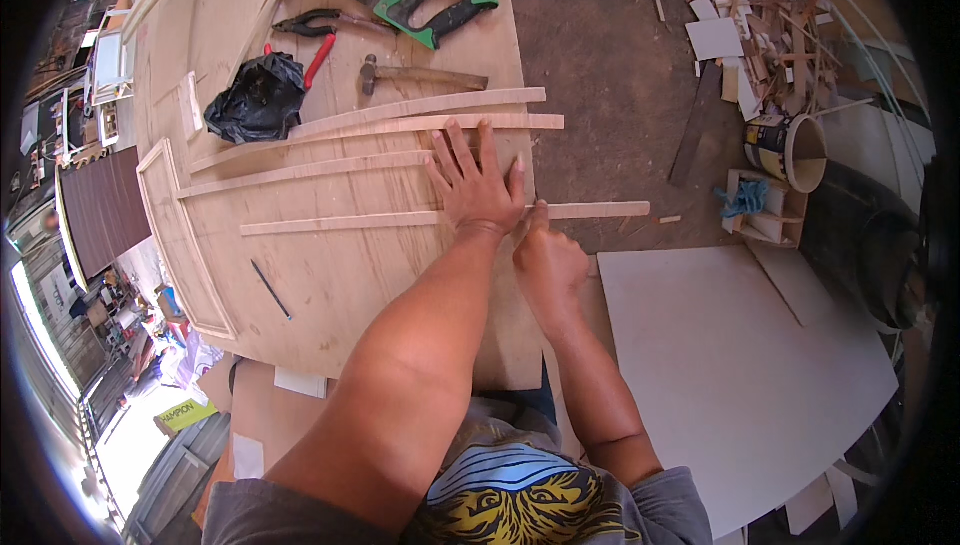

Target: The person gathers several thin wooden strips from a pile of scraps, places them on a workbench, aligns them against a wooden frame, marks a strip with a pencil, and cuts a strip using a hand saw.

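Observation:
My left hand (480,185) lies palm down with spread fingers near the right edge of the plywood sheet (315,282), its fingertips reaching the upper wooden strips (405,126). Beneath its heel runs the lowest wooden strip (337,222), whose end sticks out past the sheet's edge. My right hand (551,256) is curled beside that edge, with one finger extended to the lowest strip; whether it holds something is hidden. Another strip (300,173) ends by the left fingers. Above lie a hammer (427,77), pliers (319,23) and a green-handled handsaw (435,4).
A black plastic bag (259,98) rests on the strips' far ends. A pencil (271,290) lies lower left, near a wooden frame (184,245). Right of the sheet are a pale panel (735,380), a bucket (806,153), a small wooden box (787,226) and heaped wood scraps (799,42).

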{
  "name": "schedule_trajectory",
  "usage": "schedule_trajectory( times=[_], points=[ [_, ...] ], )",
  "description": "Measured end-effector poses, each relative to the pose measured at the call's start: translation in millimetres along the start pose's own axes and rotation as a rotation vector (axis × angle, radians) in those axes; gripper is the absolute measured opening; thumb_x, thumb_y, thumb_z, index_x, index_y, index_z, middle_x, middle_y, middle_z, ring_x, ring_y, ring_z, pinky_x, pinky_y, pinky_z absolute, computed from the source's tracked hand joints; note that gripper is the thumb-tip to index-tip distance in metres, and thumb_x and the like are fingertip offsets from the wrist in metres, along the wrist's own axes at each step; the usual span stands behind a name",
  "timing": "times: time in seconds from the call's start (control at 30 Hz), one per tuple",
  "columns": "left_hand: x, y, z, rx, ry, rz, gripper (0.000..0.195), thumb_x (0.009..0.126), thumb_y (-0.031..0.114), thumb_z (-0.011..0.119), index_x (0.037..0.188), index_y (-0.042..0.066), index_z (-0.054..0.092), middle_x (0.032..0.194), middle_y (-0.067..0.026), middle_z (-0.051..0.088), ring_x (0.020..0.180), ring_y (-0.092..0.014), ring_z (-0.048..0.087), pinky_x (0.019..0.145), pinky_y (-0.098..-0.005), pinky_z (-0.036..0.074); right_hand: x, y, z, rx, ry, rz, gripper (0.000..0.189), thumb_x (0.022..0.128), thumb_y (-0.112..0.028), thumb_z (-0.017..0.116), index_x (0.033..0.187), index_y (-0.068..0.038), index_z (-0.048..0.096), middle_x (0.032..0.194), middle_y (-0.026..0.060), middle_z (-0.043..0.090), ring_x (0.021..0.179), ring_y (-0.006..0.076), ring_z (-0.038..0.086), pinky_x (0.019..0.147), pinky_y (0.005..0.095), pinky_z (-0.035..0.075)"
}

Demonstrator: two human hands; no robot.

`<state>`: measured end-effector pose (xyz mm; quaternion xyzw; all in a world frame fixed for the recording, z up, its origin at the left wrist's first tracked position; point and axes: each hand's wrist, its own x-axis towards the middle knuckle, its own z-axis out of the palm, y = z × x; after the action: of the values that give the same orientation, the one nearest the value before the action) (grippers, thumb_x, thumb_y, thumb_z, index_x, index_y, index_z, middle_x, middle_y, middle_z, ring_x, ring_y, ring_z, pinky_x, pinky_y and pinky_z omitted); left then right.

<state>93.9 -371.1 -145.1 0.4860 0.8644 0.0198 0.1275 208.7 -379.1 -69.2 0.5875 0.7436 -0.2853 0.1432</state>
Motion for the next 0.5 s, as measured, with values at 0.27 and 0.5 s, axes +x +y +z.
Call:
schedule_trajectory(
  times=[0.27, 0.5],
  points=[
    [-1, 3, -3, -0.004, -0.048, -0.009, 0.076, 0.098, 0.054, 0.042, 0.161, 0.017, 0.018, 0.167, -0.0231, -0.001, 0.153, -0.046, -0.003, 0.12, -0.0643, 0.001, 6, 2, -1, -0.103, 0.012, -0.047, 0.06, 0.08, -0.015, 0.063, 0.139, -0.003, 0.054, 0.074, 0.0154, 0.073, 0.065, 0.0293, 0.074, 0.054, 0.0422, 0.058],
    [-1, -2, -3, -0.001, -0.03, -0.016, 0.076, 0.099, 0.054, 0.042, 0.162, 0.018, 0.018, 0.167, -0.0232, -0.001, 0.153, -0.046, -0.002, 0.12, -0.0643, 0.001, -10, -10, -21, -0.036, -0.081, -0.007, 0.049, 0.084, -0.01, 0.057, 0.132, 0.0, 0.059, 0.073, 0.0208, 0.071, 0.066, 0.0371, 0.072, 0.059, 0.0477, 0.057]
  ],
)
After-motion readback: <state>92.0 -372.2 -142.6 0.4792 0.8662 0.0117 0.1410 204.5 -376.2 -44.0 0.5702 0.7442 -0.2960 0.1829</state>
